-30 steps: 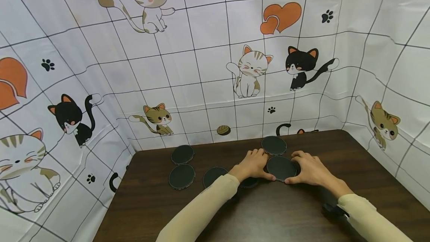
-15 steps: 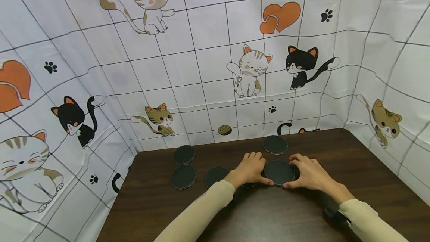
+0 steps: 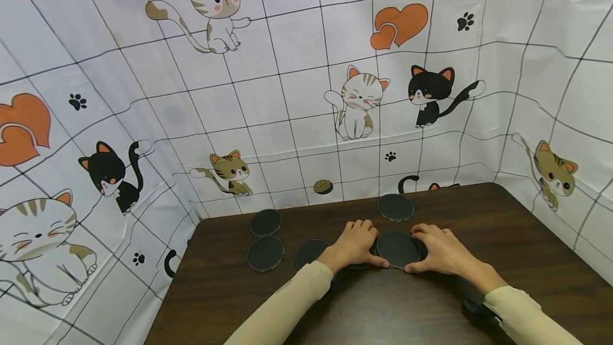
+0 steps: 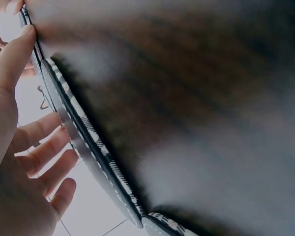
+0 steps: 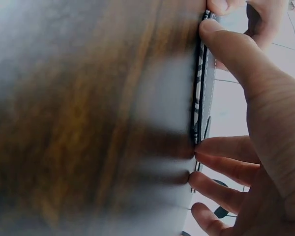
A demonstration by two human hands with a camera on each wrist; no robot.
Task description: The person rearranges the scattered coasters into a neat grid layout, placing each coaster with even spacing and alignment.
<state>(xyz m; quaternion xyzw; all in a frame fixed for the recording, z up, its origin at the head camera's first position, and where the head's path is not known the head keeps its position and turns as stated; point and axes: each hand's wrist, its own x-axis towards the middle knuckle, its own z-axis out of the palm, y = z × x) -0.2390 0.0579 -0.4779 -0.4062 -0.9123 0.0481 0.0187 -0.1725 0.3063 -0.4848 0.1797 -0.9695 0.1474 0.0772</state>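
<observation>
A round dark coaster (image 3: pixel 398 249) lies on the table between my two hands. My left hand (image 3: pixel 353 244) grips its left side, thumb at the near rim and fingers behind. From the right, my right hand (image 3: pixel 442 251) holds the same coaster with thumb and fingers around the rim. The right wrist view shows its black-and-white patterned edge (image 5: pixel 198 93) beside that thumb. Another coaster (image 3: pixel 359 266) is mostly hidden under the left hand and wrist. The left wrist view shows this stitched coaster (image 4: pixel 96 152) close by the left fingers.
A coaster (image 3: pixel 396 207) lies behind the held one. On the left are two coasters, one farther (image 3: pixel 265 223) and one nearer (image 3: pixel 265 254). One more coaster (image 3: pixel 311 252) sits by the left forearm. A cat-print curtain (image 3: pixel 287 95) surrounds the brown table's (image 3: pixel 220 292) back and sides.
Both hands have drawn the coaster slightly toward me, and a gap now shows between it and the coaster behind. The view has shifted a little; the other coasters lie as before.
</observation>
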